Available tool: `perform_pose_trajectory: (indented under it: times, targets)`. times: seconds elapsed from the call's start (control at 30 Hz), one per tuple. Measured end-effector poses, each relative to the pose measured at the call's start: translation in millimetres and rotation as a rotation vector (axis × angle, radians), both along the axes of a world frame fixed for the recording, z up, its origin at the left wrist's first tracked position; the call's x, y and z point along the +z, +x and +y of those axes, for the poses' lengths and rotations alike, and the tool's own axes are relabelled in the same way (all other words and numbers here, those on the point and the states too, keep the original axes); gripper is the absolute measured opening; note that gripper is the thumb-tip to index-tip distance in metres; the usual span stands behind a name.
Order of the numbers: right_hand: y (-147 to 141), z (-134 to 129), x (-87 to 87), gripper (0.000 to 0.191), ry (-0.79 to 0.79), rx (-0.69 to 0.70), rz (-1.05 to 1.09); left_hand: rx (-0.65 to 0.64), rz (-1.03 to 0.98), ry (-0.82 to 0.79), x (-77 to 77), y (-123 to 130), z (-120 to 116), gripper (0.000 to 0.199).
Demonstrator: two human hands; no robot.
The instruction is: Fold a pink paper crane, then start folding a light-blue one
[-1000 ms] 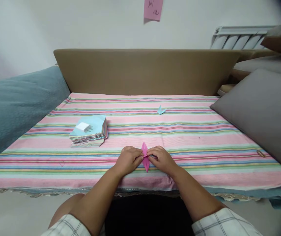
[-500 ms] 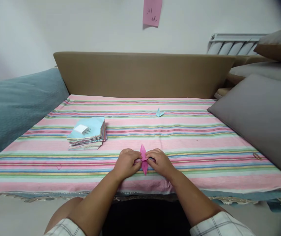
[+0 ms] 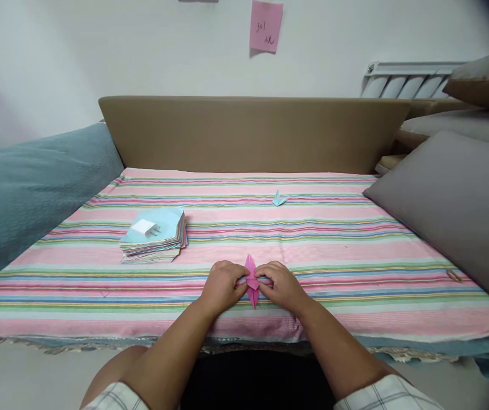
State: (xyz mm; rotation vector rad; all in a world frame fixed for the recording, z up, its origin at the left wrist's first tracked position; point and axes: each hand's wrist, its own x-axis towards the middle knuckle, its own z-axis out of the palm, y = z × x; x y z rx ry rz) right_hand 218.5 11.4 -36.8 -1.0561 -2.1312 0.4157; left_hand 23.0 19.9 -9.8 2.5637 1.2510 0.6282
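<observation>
A person's left hand (image 3: 224, 289) and right hand (image 3: 281, 288) pinch a slim, pointed pink paper form (image 3: 252, 283) to the front right of a thick stack of square coloured paper (image 3: 171, 225), its long tips shaped but its middle flap apparently not yet pressed flat.

Pink folded paper (image 3: 252, 281), multicoloured striped cloth (image 3: 313, 250), grey cushion (image 3: 449, 199)

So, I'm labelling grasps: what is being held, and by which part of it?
The folded pink paper, around its middle: left hand at its left edge, right hand at its right.
</observation>
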Motion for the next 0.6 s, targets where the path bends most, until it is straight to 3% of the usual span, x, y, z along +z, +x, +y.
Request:
perform_pose_trajectory:
  times: [0.2, 0.6]
  targets:
    - [1.5, 1.8, -2.4, 0.023, 0.019, 0.024, -0.010, -0.049, 0.028, 0.026, -2.9, -0.9, 0.7, 0.026]
    - [1.1, 3.6, -3.9, 0.008, 0.034, -0.003, 0.011, -0.031, -0.029, 0.019, -8.4, -2.1, 5.1, 0.012]
